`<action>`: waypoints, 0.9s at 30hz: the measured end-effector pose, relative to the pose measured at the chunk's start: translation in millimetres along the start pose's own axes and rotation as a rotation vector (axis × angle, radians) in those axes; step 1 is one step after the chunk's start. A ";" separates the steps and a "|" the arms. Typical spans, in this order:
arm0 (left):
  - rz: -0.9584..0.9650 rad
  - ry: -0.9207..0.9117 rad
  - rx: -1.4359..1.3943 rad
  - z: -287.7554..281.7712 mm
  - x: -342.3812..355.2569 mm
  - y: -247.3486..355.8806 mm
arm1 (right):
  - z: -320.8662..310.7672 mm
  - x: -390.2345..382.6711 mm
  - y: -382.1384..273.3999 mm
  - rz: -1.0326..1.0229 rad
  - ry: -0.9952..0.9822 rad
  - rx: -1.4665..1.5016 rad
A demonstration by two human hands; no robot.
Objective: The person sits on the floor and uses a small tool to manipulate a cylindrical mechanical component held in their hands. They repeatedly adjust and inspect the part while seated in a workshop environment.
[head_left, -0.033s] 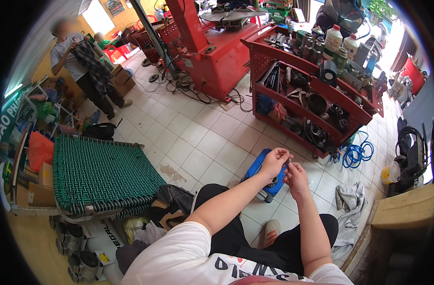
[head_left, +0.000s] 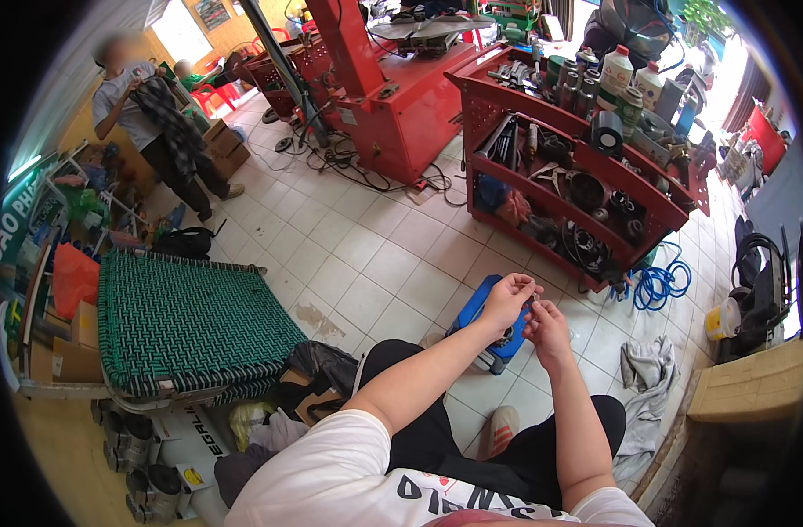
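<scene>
Two hands of yours meet at the fingertips, left (head_left: 509, 300) and right (head_left: 548, 328), both seeming to pinch one small part (head_left: 534, 299), too tiny to identify. You hold it in the air, just beyond your knees, near the blue stand (head_left: 472, 306). Your likeliest trouble is a drop: a thin pinch on something so small could slip, and it might land among the dark pieces at the stand or skip across the tiled floor (head_left: 393, 263). Your own fingers hide much of it, so a misaligned grip could go unnoticed.

For room, you have tiles running far and left, toward the woven seat (head_left: 191, 325). On the far right, the red cart's (head_left: 498, 101) near corner limits your reach, with a blue hose (head_left: 652, 306) coiled beside it. Near right, a grey cloth (head_left: 649, 364) could catch your foot.
</scene>
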State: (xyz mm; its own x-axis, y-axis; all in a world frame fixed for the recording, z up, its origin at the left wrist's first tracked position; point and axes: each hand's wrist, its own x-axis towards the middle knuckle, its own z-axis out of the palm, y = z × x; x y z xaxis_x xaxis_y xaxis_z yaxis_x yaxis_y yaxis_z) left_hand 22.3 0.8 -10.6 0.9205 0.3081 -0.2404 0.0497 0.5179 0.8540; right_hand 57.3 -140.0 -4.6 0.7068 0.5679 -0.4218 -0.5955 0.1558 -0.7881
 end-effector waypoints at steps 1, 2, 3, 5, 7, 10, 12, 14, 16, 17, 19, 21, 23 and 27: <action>-0.013 0.000 -0.010 2.1 -1.3 2.0 | 0.0 0.0 0.0 0.007 -0.012 0.013; -0.026 0.000 -0.020 3.6 -3.1 4.1 | -0.6 -0.1 -0.1 0.015 -0.025 0.026; -0.040 0.001 -0.030 5.4 -4.4 6.2 | -1.8 -0.1 -0.1 0.007 -0.018 0.025; -0.047 0.000 -0.046 3.7 -4.5 6.5 | -0.9 0.5 0.9 -0.005 -0.013 0.021; -0.048 0.006 -0.033 2.7 -4.1 5.8 | -3.1 3.0 1.5 -0.011 -0.003 0.003; -0.040 0.024 0.005 2.1 -2.6 3.2 | -5.4 4.4 2.0 -0.016 0.014 -0.003; -0.038 0.037 0.004 1.7 -1.0 1.1 | -5.4 3.9 2.2 -0.025 0.027 0.005; -0.049 0.051 0.001 2.0 -0.6 0.6 | -6.5 4.5 2.9 -0.045 0.040 0.019; -0.054 0.057 -0.001 1.7 0.0 -0.4 | -7.3 4.7 2.4 -0.042 0.043 0.019; -0.054 0.055 -0.003 1.0 0.6 -0.9 | -7.1 4.8 2.2 -0.041 0.044 0.020; -0.054 0.052 0.012 0.9 1.0 -1.4 | -6.4 4.3 2.2 -0.042 0.045 0.013; -0.054 0.049 0.042 1.7 0.8 -1.1 | -6.9 4.3 2.4 -0.040 0.038 0.007; -0.021 0.045 0.104 -1.2 2.2 -4.4 | -5.2 4.5 3.5 -0.034 0.015 0.002; -0.060 0.010 -0.026 5.5 -3.1 1.3 | -2.7 2.0 0.9 -0.007 -0.043 0.023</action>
State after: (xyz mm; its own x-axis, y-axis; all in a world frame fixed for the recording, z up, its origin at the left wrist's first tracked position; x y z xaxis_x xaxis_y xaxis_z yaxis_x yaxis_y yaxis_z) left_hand 21.6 -3.9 -6.3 0.9123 0.2832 -0.2957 0.0950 0.5560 0.8258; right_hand 59.3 -140.9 -7.4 0.6942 0.6011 -0.3958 -0.5995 0.1787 -0.7801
